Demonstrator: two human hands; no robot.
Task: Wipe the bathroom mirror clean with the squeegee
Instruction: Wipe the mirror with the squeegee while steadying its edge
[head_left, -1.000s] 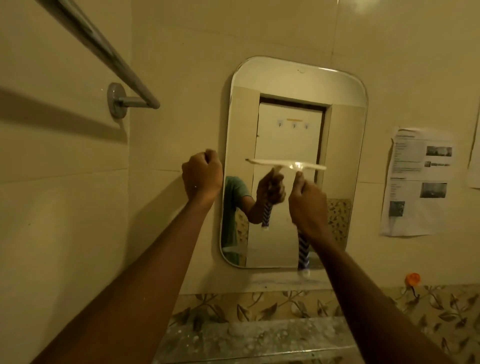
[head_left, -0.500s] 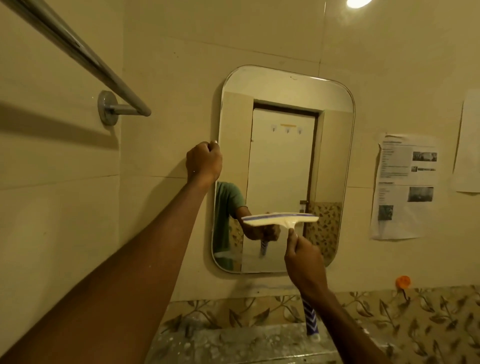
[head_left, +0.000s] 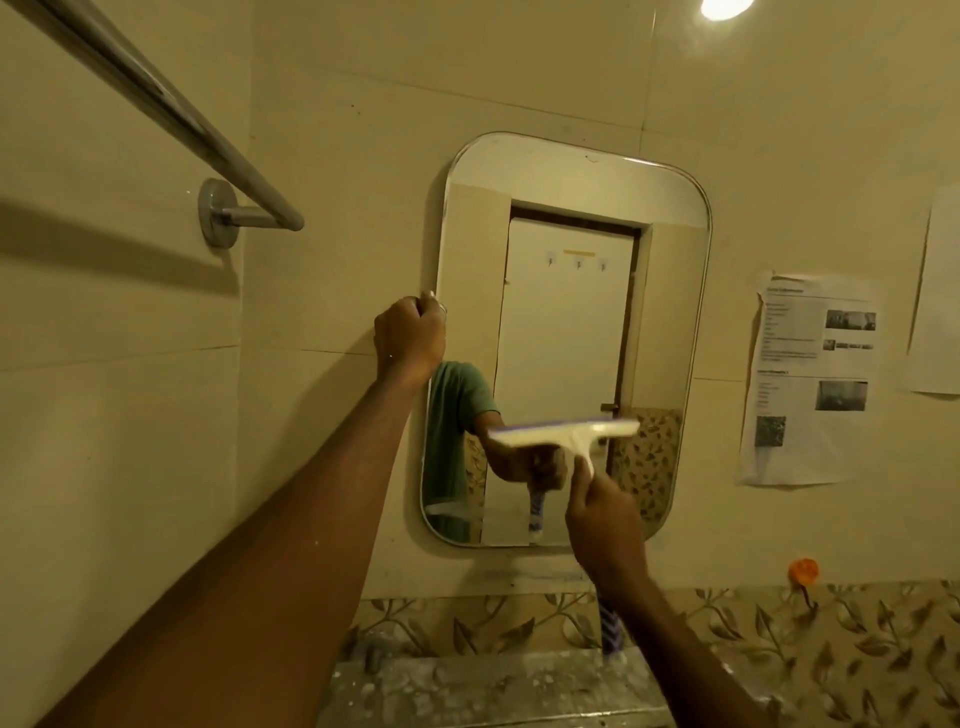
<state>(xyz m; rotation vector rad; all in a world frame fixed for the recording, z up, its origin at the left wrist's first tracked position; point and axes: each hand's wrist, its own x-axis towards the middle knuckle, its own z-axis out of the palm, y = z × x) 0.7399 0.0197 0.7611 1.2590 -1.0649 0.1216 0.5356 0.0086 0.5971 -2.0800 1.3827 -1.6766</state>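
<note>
A rounded rectangular mirror (head_left: 571, 322) hangs on the tiled wall. My right hand (head_left: 605, 525) grips the handle of a white squeegee (head_left: 566, 434), whose blade lies level across the mirror's lower part. The blue striped end of the handle sticks out below my wrist. My left hand (head_left: 410, 332) is closed on the mirror's left edge at mid height. The glass reflects a door, my arm and the squeegee.
A chrome towel rail (head_left: 171, 119) juts out from the left wall above my left arm. Printed paper sheets (head_left: 810, 379) are stuck to the wall right of the mirror. An orange hook (head_left: 802, 571) sits lower right. A speckled ledge (head_left: 493, 686) runs below.
The squeegee has come down from the middle of the mirror to its lower part. My left hand has stayed on the mirror's left edge.
</note>
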